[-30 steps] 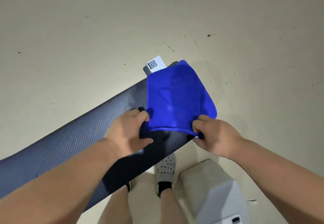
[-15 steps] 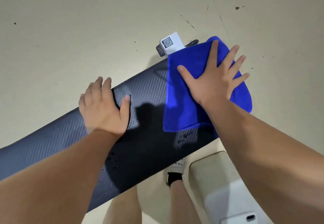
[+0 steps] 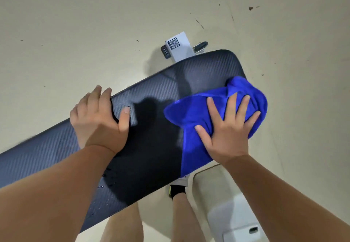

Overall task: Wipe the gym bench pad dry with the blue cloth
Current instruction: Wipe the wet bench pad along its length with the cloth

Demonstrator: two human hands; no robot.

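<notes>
The dark, ribbed gym bench pad (image 3: pixel 155 147) runs from the lower left to the upper right. The blue cloth (image 3: pixel 191 113) lies bunched on the pad's right end and hangs over its near edge. My right hand (image 3: pixel 227 130) presses flat on the cloth with fingers spread. My left hand (image 3: pixel 98 116) grips the pad's far edge, thumb on top, fingers over the side. Small water drops (image 3: pixel 106 177) sit on the pad near my left forearm.
A white bench frame part with a QR label (image 3: pixel 178 49) sticks out beyond the pad's far end. A white-grey box (image 3: pixel 227 209) stands on the beige floor at lower right. My legs and a sock (image 3: pixel 178 190) show below the pad.
My right hand has dragged the cloth back from the pad's far end toward me, bunching it and uncovering that end. My left hand, which let go of the cloth earlier, stays on the far edge.
</notes>
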